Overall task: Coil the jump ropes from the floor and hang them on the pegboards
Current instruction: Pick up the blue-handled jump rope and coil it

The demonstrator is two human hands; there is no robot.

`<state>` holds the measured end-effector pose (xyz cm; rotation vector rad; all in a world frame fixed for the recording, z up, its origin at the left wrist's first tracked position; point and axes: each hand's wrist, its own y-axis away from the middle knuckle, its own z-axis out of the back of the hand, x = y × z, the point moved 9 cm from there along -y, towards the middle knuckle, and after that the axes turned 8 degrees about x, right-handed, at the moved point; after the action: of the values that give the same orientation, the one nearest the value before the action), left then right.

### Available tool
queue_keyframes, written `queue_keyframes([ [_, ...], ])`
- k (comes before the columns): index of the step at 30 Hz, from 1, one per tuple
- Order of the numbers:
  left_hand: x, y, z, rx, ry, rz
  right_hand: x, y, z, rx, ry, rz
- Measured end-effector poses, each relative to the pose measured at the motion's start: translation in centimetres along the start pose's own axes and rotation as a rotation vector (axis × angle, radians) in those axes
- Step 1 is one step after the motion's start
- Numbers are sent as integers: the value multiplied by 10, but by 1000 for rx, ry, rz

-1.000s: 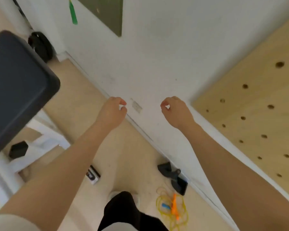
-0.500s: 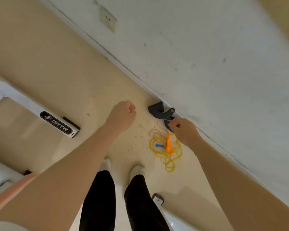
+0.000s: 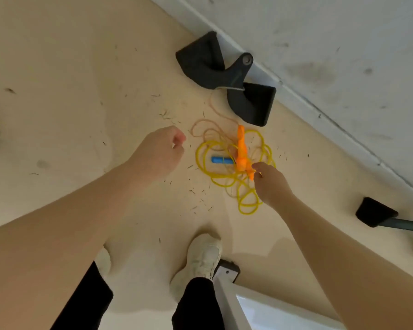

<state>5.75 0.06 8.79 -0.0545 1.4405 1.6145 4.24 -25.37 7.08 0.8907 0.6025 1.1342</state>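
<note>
the right hand [image 3: 271, 184] has come down to the rope pile on the floor, fingertips at the low end of the orange handle [image 3: 241, 153]; whether it pinches yet, i cannot tell. a second ago both hands were up by the wall. yellow rope [image 3: 224, 179] loops around that handle, blue handle [image 3: 221, 160] just left. left hand [image 3: 161, 152] hovers curled, holding nothing. pickup looks about to start.

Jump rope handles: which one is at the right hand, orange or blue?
The orange handle. The right hand has its fingertips at its lower end, while the blue handle lies apart inside the yellow rope loops, untouched.
</note>
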Motion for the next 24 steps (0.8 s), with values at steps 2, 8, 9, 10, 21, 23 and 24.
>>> queue_keyframes([
  [2,12,-29,-30,2,-41,-11,-17,-37,-22,-32,8,23],
  [8,57,-90,-83,16,-184,7,-33,-124,-50,-198,-40,108],
  [9,64,-95,-87,19,-198,11,-31,-132,-49,-224,-82,139],
  [10,71,-98,-91,24,-207,15,-29,-139,-49,-222,-128,178],
  [21,23,-63,-99,147,-280,-84,5,-115,-88,47,217,210],
  [23,3,-54,-81,91,-259,-132,16,-91,-69,48,-31,270],
  [24,-10,-48,-71,50,-235,-161,23,-77,-56,68,-170,313],
])
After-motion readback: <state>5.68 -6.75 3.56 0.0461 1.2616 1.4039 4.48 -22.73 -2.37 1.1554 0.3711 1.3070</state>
